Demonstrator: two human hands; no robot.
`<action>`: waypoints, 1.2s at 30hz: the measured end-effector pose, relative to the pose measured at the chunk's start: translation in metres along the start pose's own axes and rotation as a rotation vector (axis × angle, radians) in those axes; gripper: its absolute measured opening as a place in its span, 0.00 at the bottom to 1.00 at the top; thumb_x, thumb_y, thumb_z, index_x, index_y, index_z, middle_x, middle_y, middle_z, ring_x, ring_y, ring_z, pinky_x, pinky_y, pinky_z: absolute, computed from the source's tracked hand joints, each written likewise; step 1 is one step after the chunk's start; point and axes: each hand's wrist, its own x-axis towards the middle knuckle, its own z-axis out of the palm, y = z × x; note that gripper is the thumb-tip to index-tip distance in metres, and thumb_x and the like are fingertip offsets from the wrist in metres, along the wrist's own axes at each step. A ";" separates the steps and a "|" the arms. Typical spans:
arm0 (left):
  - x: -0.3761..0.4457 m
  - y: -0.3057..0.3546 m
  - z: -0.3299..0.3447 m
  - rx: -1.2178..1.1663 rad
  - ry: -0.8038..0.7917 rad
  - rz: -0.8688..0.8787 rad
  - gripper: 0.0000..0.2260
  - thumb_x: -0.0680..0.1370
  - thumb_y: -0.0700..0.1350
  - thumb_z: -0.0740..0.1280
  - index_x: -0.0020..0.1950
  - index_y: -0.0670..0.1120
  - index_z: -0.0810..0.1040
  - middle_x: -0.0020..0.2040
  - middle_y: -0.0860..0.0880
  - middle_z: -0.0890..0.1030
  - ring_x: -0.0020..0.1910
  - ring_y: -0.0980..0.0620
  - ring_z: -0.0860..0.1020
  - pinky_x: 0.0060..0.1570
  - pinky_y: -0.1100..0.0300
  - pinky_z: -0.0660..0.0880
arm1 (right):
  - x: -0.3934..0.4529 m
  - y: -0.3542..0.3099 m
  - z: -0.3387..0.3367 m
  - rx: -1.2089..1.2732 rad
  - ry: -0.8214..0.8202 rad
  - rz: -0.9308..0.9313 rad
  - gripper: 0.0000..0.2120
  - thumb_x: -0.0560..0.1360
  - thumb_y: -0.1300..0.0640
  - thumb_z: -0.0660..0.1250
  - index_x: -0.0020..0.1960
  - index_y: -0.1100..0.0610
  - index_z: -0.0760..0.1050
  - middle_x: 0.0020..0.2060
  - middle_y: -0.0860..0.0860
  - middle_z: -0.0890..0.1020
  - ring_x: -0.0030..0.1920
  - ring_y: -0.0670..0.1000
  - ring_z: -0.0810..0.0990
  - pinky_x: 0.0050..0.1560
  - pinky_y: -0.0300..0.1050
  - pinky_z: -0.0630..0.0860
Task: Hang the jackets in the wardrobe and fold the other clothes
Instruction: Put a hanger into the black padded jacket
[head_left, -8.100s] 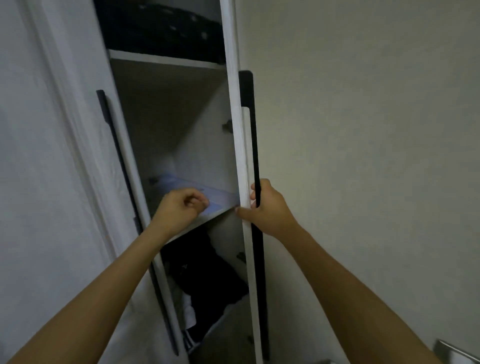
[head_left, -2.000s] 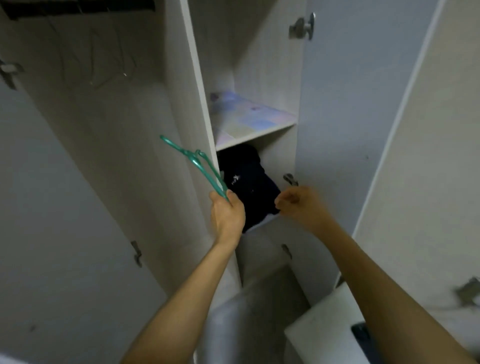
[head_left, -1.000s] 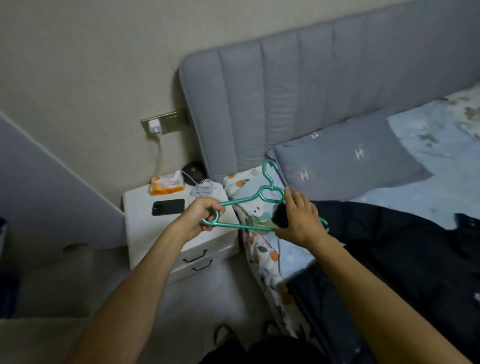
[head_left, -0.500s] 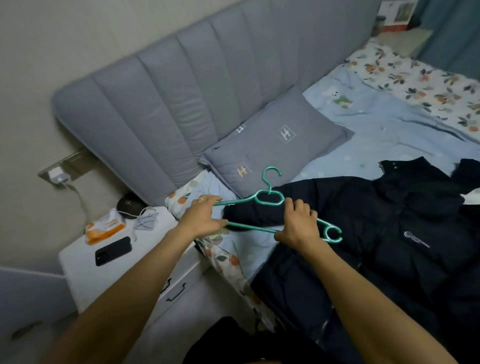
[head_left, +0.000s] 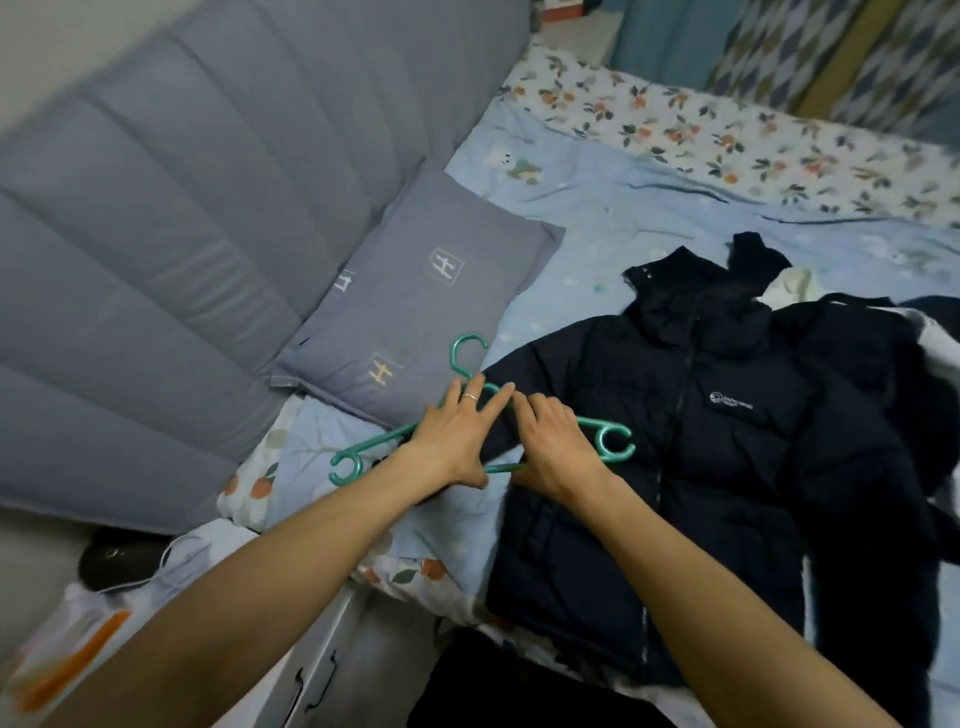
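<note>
Both bare forearms reached forward from the bottom of the view and converged near the centre. The left hand (head_left: 451, 434) lay palm down with its fingers straight and spread, a thin silver ring (head_left: 469, 397) on one finger, the thumb stretched back toward the wrist. The right hand (head_left: 551, 448) sat just beside it, knuckles up, its fingers curled under and out of sight. The fingertips of the two hands nearly met; whether they touched could not be told.
</note>
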 end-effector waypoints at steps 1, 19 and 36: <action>0.007 -0.003 -0.001 -0.007 -0.012 0.011 0.58 0.64 0.57 0.78 0.79 0.55 0.40 0.79 0.41 0.47 0.76 0.37 0.52 0.62 0.40 0.72 | 0.001 0.002 0.000 -0.010 -0.016 0.037 0.48 0.70 0.44 0.73 0.78 0.62 0.52 0.64 0.55 0.68 0.63 0.57 0.69 0.66 0.49 0.64; 0.118 0.036 -0.060 0.062 0.219 0.428 0.52 0.64 0.66 0.72 0.79 0.61 0.46 0.79 0.40 0.49 0.77 0.37 0.50 0.69 0.39 0.64 | -0.046 0.106 -0.043 0.273 0.065 0.655 0.24 0.70 0.58 0.74 0.61 0.59 0.67 0.53 0.54 0.71 0.56 0.56 0.69 0.47 0.44 0.68; 0.348 0.125 -0.085 0.098 0.207 0.129 0.49 0.65 0.59 0.78 0.79 0.57 0.53 0.79 0.40 0.47 0.78 0.36 0.46 0.70 0.32 0.57 | 0.034 0.336 -0.013 0.337 0.201 0.753 0.25 0.79 0.54 0.63 0.73 0.59 0.63 0.64 0.57 0.70 0.64 0.59 0.71 0.53 0.52 0.75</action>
